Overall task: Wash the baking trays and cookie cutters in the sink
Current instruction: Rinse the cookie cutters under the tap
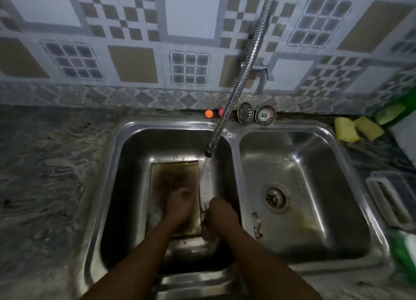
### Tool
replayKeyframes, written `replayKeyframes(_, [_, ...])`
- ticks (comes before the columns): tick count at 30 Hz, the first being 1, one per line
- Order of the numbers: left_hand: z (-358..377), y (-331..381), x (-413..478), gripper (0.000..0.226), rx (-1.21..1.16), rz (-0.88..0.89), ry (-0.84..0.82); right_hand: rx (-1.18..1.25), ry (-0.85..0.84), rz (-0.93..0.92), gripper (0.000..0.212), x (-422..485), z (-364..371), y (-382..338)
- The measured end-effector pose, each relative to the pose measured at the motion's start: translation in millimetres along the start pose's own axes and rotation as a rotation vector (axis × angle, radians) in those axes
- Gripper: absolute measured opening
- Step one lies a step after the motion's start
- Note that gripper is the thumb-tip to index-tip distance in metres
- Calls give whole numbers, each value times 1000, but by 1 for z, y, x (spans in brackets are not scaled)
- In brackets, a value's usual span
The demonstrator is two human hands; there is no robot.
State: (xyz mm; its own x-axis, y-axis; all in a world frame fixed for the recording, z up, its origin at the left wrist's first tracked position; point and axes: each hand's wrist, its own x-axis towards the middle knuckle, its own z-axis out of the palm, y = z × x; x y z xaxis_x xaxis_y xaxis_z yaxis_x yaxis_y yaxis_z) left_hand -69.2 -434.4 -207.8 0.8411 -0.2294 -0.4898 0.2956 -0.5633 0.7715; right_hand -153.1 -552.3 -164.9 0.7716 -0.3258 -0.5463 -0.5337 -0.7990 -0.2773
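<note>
Left hand (180,206) is palm-down on the tray (173,176), near its front end. It's blurry, so I can't tell if the fingers are flat or curled round a scrubber. My guess is it's rubbing the brown grime, or just pinning the tray so it doesn't slide.

Right hand (221,213) is knuckles-up with the fingers curled in, right at the tray's right rim. There's a shiny bit of metal poking out beside it. Looks to me like it's gripping the rim, though it could be a small cutter, hard to say. The water (207,178) lands right on that hand, which is probably why it's held there: rinse straight under the stream.

The tray lies lengthwise in the left basin (126,187), under both hands, running from them toward the back wall. The bottom looks pretty stained, so I'd say the washing is early on.

The bendy tap (238,86) is swung over the left basin, its nozzle just above the tray's far right corner.

In the right basin (326,209) a small metal piece (257,225) lies against the near-left wall, maybe a cutter set aside, well apart from the hands.

Two sponges (346,129) and a green bottle (391,114) sit on the worktop (45,176) at the far right, out of easy reach.
</note>
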Motion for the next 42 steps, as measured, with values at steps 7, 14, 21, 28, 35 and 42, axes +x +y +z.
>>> replayKeyframes(7, [0, 38, -10, 39, -571, -95, -153, 1093, 80, 255, 46, 12, -68, -44])
replayKeyframes(14, [-13, 92, -19, 25, -789, -28, -161, 1780, -45, 337, 32, 15, -62, -68])
replayKeyframes(21, [-12, 124, -22, 9, -715, -142, 24, 1481, 18, 272, 53, -4, -69, -72])
replayKeyframes(28, [-10, 131, -18, 24, -682, -64, 69, 1366, 194, 200, 48, -6, -83, -76])
replayKeyframes(35, [-16, 124, -17, 23, -596, 92, -32, 1477, 259, 257, 26, 19, -88, -76])
replayKeyframes(42, [-28, 131, -4, 25, -1116, -189, 35, 1383, 103, -133, 21, -2, -79, -79])
